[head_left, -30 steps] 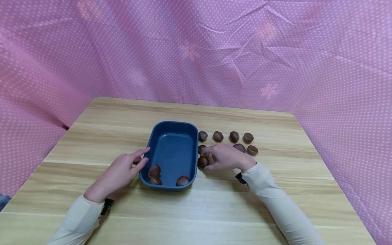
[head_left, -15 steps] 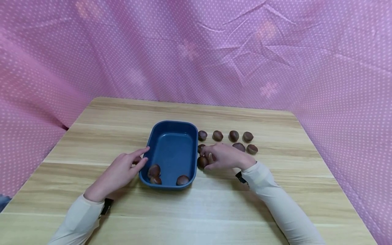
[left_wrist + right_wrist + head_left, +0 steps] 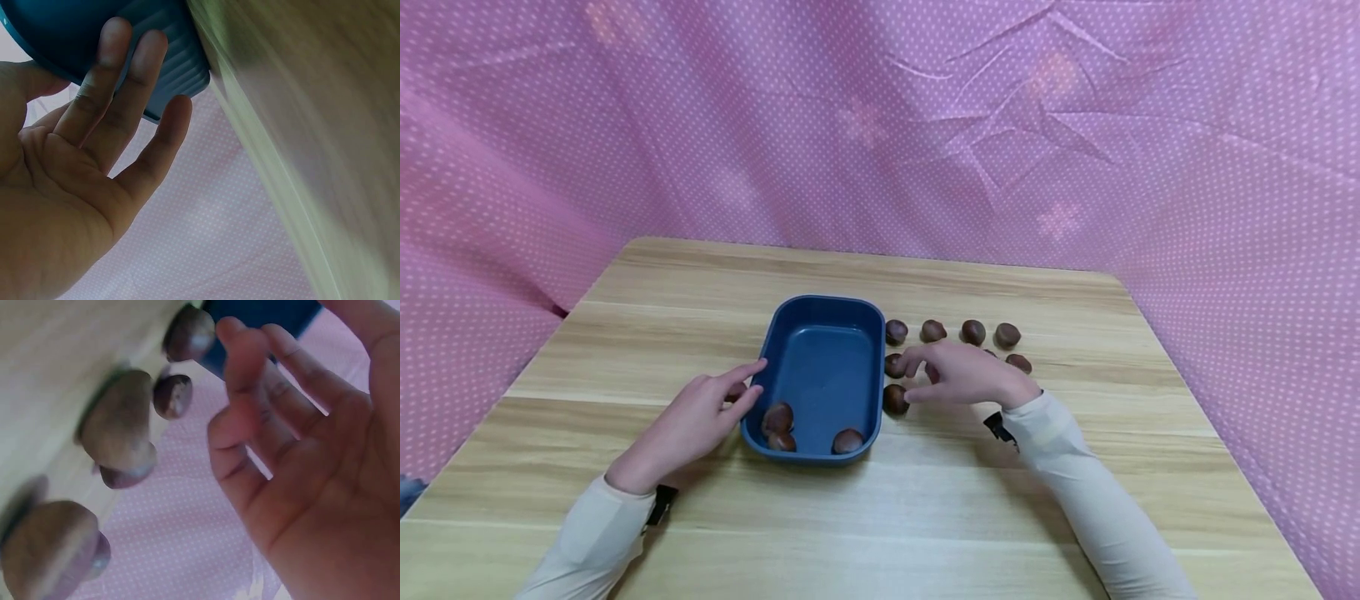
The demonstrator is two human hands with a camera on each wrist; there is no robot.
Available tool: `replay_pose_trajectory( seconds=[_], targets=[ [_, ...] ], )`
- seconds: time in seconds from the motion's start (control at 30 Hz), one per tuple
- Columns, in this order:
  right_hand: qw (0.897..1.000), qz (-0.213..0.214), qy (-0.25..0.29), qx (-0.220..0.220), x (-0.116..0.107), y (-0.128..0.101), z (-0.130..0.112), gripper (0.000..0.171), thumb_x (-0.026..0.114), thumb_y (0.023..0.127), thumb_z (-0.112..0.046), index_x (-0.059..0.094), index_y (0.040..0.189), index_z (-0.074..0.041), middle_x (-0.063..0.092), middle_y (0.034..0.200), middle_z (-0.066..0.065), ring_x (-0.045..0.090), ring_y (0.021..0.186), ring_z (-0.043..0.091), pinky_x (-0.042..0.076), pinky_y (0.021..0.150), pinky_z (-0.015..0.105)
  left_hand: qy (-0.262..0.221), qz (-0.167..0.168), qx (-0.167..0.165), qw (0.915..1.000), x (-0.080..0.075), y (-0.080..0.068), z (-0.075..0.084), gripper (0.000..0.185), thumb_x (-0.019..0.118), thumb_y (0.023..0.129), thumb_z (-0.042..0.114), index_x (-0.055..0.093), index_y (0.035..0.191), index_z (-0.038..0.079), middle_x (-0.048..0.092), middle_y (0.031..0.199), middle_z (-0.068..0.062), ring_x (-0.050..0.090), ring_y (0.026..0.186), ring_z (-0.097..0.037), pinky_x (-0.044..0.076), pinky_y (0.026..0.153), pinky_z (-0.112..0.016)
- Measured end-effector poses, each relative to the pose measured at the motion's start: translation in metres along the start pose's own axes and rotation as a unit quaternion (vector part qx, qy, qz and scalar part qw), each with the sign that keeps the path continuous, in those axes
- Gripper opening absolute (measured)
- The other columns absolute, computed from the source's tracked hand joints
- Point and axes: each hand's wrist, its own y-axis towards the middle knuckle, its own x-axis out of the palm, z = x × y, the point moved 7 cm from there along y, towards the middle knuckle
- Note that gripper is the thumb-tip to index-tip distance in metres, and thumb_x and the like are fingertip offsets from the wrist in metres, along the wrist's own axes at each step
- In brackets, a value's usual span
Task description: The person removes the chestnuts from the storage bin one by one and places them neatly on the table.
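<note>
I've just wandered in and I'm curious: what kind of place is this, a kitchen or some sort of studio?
Probably a staged recording corner, not a kitchen: pink dotted cloth curtains off a bare wooden table, where chestnuts sit in rows beside a blue tray.

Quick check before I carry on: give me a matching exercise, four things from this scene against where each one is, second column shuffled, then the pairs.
Things:
1. left hand
2. right hand
3. tray
4. three chestnuts

Places:
A. at the near end inside the tray
B. fingers against the tray's left outer wall
C. over the chestnuts laid out on the table, right of the tray
D. mid-table, between the two hands

Pairs: 1-B, 2-C, 3-D, 4-A
</note>
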Motion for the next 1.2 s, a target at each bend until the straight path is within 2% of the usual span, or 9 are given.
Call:
replay_pose_trajectory(
  seconds=[0.13,0.27,0.4,0.5,0.73,0.83,0.9,1.1,1.2],
  targets=[
    [0.999,0.016,0.023,-0.047,-0.011,0.001,-0.012,0.037,0.074,0.096,-0.032,0.070,0.129,-0.016,0.072,0.116,-0.001,0.058,0.067,0.012,0.051,0.073,0.032,-0.002,0.001,-0.001,1.0000,0.000,-0.001,0.000,0.048,0.052,0.109,0.025,0.049,0.151,0.003,0.064,0.081,-0.002,0.041,0.055,-0.013,0.038,0.051,-0.028],
    [0.992,0.002,0.021,-0.122,-0.017,0.010,-0.037,0.036,0.074,0.096,-0.029,0.070,0.130,-0.017,0.072,0.116,-0.004,0.055,0.068,0.007,0.050,0.067,0.028,-0.002,0.001,-0.004,1.0000,0.000,-0.003,-0.001,0.047,0.052,0.109,0.025,0.049,0.151,0.003,0.052,0.069,0.001,0.042,0.055,-0.013,0.038,0.051,-0.028],
    [0.981,-0.037,0.005,-0.191,-0.019,0.021,-0.066,0.034,0.075,0.095,-0.023,0.070,0.128,-0.018,0.071,0.115,-0.006,0.054,0.067,0.010,0.047,0.064,0.024,-0.003,0.009,0.000,1.0000,0.000,-0.004,-0.001,0.047,0.052,0.109,0.025,0.049,0.150,0.003,0.072,0.094,-0.009,0.048,0.061,-0.014,0.038,0.051,-0.028],
    [0.972,-0.081,-0.008,-0.219,-0.014,0.031,-0.081,0.033,0.076,0.094,-0.019,0.071,0.127,-0.016,0.070,0.117,-0.006,0.051,0.065,0.012,0.045,0.064,0.023,-0.006,0.011,0.001,0.9999,0.001,-0.005,-0.001,0.047,0.053,0.109,0.025,0.049,0.150,0.003,0.073,0.115,-0.018,0.052,0.064,-0.014,0.038,0.050,-0.029],
    [0.962,-0.164,-0.006,-0.218,0.006,0.053,-0.092,0.030,0.076,0.094,-0.016,0.073,0.125,-0.015,0.069,0.122,-0.009,0.059,0.079,0.019,0.047,0.069,0.024,-0.008,0.012,0.000,0.9999,0.002,-0.006,0.003,0.047,0.054,0.108,0.023,0.050,0.150,0.002,0.071,0.122,-0.023,0.063,0.079,-0.018,0.040,0.051,-0.028],
    [0.957,-0.194,-0.004,-0.217,0.018,0.060,-0.092,0.030,0.075,0.094,-0.013,0.073,0.124,-0.015,0.070,0.121,-0.010,0.062,0.092,0.018,0.049,0.076,0.025,-0.008,0.011,-0.001,0.9999,0.003,-0.007,0.004,0.047,0.054,0.108,0.024,0.050,0.150,0.002,0.070,0.123,-0.023,0.065,0.083,-0.019,0.041,0.052,-0.029],
    [0.953,-0.213,-0.005,-0.213,0.026,0.064,-0.092,0.031,0.076,0.093,-0.011,0.073,0.124,-0.016,0.070,0.120,-0.009,0.063,0.097,0.016,0.050,0.081,0.026,-0.010,0.010,-0.002,0.9999,0.003,-0.008,0.004,0.047,0.053,0.108,0.025,0.050,0.150,0.003,0.071,0.122,-0.023,0.064,0.080,-0.019,0.040,0.052,-0.028],
    [0.945,-0.266,-0.015,-0.189,0.052,0.070,-0.093,0.037,0.080,0.088,-0.006,0.074,0.122,-0.019,0.071,0.112,-0.009,0.062,0.090,0.010,0.050,0.079,0.021,-0.009,0.008,-0.004,0.9999,0.002,-0.008,0.004,0.048,0.052,0.109,0.028,0.049,0.151,0.004,0.071,0.121,-0.022,0.062,0.075,-0.018,0.038,0.050,-0.029],
    [0.939,-0.287,-0.018,-0.188,0.061,0.070,-0.095,0.037,0.080,0.087,-0.004,0.075,0.121,-0.019,0.071,0.111,-0.013,0.063,0.094,0.009,0.050,0.081,0.019,-0.007,0.008,-0.003,0.9999,0.002,-0.008,0.004,0.048,0.052,0.109,0.027,0.049,0.151,0.004,0.071,0.122,-0.023,0.058,0.067,-0.016,0.038,0.050,-0.029]
  ],
)
